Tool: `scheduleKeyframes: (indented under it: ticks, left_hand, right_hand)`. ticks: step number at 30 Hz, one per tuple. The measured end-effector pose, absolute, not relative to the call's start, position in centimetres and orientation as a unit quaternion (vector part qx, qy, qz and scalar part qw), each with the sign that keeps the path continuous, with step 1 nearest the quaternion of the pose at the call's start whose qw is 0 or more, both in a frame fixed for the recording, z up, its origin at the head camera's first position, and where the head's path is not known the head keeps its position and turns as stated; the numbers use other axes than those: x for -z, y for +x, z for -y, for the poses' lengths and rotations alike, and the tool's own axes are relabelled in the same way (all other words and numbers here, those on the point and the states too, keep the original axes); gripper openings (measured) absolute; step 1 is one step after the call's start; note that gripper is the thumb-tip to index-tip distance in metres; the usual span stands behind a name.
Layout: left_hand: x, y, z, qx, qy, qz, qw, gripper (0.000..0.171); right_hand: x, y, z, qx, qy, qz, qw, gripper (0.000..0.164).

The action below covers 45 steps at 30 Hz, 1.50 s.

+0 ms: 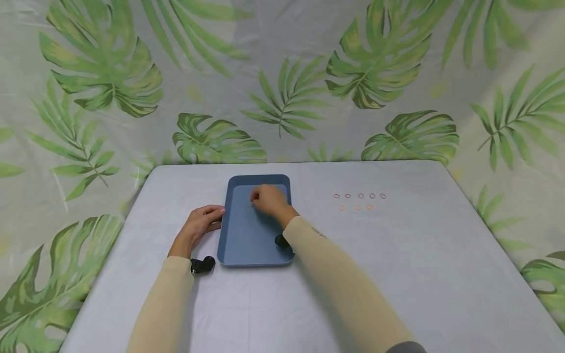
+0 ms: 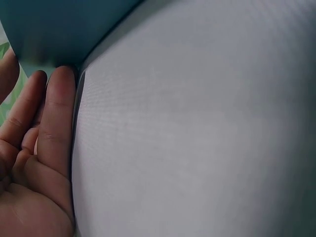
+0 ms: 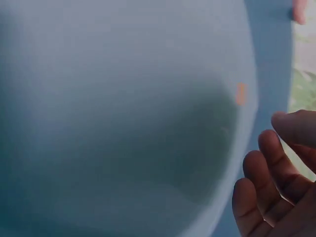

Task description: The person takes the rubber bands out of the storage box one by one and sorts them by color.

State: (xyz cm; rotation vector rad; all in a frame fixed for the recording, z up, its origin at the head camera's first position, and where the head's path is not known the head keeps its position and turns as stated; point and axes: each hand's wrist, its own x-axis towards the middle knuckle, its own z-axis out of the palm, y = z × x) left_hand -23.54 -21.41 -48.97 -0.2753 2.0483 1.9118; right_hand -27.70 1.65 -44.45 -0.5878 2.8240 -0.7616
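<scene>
A blue rectangular tray [image 1: 247,245] lies on the table. My left hand [image 1: 204,223] is at its left side; in the left wrist view the fingertips [image 2: 63,84] touch the tray's outer wall. Over the upper part of the tray hangs my right hand [image 1: 269,200], fingers bent and thumb close to the index finger. Nothing shows between those fingertips in the right wrist view. A small orange ring [image 3: 241,94] lies on the tray floor just beyond them, seen almost edge-on.
To the right of the tray, several thin red rings [image 1: 361,196] form a row on the white-covered table [image 1: 397,274]. Three orange rings [image 1: 357,208] lie in a second row nearer me. A leaf-print cloth [image 1: 282,98] hangs behind the table.
</scene>
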Motion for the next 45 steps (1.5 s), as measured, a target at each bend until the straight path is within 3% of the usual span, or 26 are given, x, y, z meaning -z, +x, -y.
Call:
scheduleKeyframes:
  ticks: [12,23,45]
  left_hand:
    - [49.2,-23.8,21.5,-0.662,-0.105,-0.724,0.163,0.045]
    - [48.9,-23.8,21.3,-0.665,-0.118,-0.718,0.168,0.045]
    - [49.0,-23.8,21.5,-0.663,-0.112,-0.721,0.168,0.046]
  right_hand:
    - [47.0,-27.8,-0.9,0.287,-0.132,-0.944,0.099,0.018]
    - [47.3,-27.7,-0.4,0.282,-0.103,-0.95,0.08,0.013]
    - [46.7,-27.5,-0.8,0.339,-0.116,-0.93,0.082,0.013]
